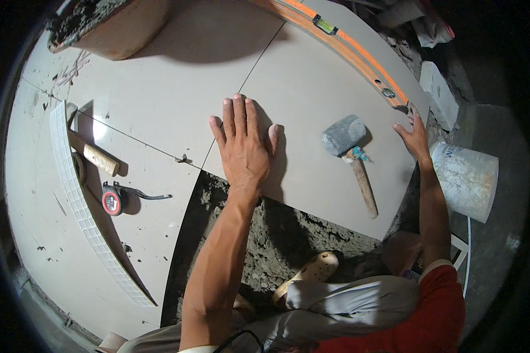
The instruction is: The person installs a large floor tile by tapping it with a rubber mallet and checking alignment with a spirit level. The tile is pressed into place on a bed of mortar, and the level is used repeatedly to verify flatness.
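Observation:
My left hand (244, 147) lies flat, fingers spread, on a large pale floor tile (300, 153) beside its joint with the tile to the left. At the tile's right edge, my right hand (415, 132) has its thumb apart from its fingers; the fingertips are by the near end of an orange spirit level (359, 52). Whether they touch the level is unclear. The level rests along the far right side of the tile. Between my hands lies a mallet (344, 135) with a grey head, a wooden handle and a blue scrap tied at the neck.
Rough mortar (288, 229) is exposed before the tile, near my pale clog (318, 267). Leftward are a tape measure (112, 200), a wooden-handled tool (97, 157) and a long gridded strip (76, 188). A mortar tub (123, 32) stands far left, a white bucket (468, 182) right.

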A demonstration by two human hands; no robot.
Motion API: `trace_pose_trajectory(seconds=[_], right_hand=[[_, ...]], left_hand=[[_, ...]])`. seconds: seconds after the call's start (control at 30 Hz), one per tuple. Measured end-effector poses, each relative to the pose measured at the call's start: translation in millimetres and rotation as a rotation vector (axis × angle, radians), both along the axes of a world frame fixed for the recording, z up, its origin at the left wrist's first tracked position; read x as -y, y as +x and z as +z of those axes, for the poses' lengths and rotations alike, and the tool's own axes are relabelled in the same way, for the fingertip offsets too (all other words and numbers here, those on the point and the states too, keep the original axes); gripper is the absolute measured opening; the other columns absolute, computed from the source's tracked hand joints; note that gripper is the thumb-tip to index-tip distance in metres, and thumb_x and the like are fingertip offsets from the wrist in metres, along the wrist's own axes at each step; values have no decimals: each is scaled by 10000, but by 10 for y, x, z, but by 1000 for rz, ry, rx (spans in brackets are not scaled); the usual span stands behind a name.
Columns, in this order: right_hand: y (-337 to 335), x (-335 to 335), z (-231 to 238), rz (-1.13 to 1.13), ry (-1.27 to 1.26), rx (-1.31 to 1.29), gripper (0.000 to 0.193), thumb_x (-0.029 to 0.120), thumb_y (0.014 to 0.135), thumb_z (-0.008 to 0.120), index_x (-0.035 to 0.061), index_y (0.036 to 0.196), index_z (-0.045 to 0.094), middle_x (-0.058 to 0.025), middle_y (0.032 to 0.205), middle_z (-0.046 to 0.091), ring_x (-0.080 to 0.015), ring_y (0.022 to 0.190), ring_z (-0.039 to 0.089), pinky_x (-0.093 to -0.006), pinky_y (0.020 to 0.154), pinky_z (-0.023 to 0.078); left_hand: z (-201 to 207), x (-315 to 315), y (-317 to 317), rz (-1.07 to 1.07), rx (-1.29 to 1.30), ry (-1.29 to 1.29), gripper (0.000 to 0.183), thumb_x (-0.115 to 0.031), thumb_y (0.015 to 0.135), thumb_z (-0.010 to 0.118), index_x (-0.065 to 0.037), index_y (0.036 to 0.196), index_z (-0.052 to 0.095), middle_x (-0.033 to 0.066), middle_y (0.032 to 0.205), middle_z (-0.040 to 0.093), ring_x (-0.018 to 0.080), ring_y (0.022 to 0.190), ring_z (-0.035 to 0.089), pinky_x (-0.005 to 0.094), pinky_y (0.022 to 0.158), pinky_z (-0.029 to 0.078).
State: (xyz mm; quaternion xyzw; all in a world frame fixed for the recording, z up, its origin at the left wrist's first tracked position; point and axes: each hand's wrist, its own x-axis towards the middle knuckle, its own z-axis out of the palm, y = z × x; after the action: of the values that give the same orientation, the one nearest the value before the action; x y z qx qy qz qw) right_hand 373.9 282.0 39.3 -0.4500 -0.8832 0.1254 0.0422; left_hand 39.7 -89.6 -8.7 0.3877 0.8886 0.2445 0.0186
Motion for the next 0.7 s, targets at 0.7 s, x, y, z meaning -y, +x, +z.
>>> trace_pose_trajectory(seconds=[0.7], right_hand=[[-81, 5, -5, -35, 46, 123, 982, 370, 871, 837, 113, 1654, 304, -242, 1516, 512, -385, 1371, 537, -505, 1138, 446]], left_hand=[[18, -10, 5, 5, -32, -81, 728, -500, 1059, 538, -16, 1587, 411, 183, 1682, 353, 336, 1604, 219, 573, 1309, 83]])
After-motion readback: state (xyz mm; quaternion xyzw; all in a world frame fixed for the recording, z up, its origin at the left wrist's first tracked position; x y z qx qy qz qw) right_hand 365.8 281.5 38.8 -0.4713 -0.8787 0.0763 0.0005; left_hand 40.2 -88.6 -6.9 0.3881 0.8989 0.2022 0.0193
